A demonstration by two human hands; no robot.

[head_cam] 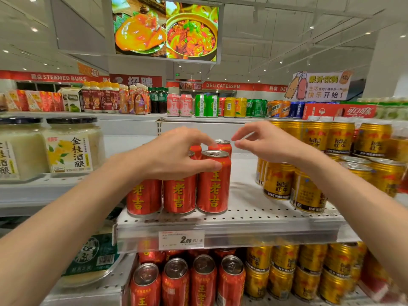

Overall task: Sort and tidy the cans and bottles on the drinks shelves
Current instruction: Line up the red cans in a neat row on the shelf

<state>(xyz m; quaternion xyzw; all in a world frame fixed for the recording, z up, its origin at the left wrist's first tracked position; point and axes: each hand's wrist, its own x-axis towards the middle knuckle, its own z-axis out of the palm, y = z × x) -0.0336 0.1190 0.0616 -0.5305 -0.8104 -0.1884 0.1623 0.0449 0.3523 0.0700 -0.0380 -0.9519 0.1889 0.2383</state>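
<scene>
We had our left hand (176, 151) curled over the tops of the red cans (178, 195) on the middle shelf (254, 215), thumb pressed against the front right can (213, 182) and fingers reaching over to the cans behind it. Our right hand (269, 140) hung just beside the back can (220, 145), fingers loosely bent, holding nothing and touching nothing.

The red cans stood upright in short rows near the shelf's front edge, with a bare gap between them and the gold cans (293, 184) to the right. We judged them full and sealed, so fairly heavy for their size, stiff in the wall but smooth and a little slippery. The best hold seemed to be round the upper body just under the rim, or from above across the lid.

To the left stood glass jars (72, 144) with dark lids, filled with a pale, grainy mass. More red and gold cans filled the shelf below.
</scene>
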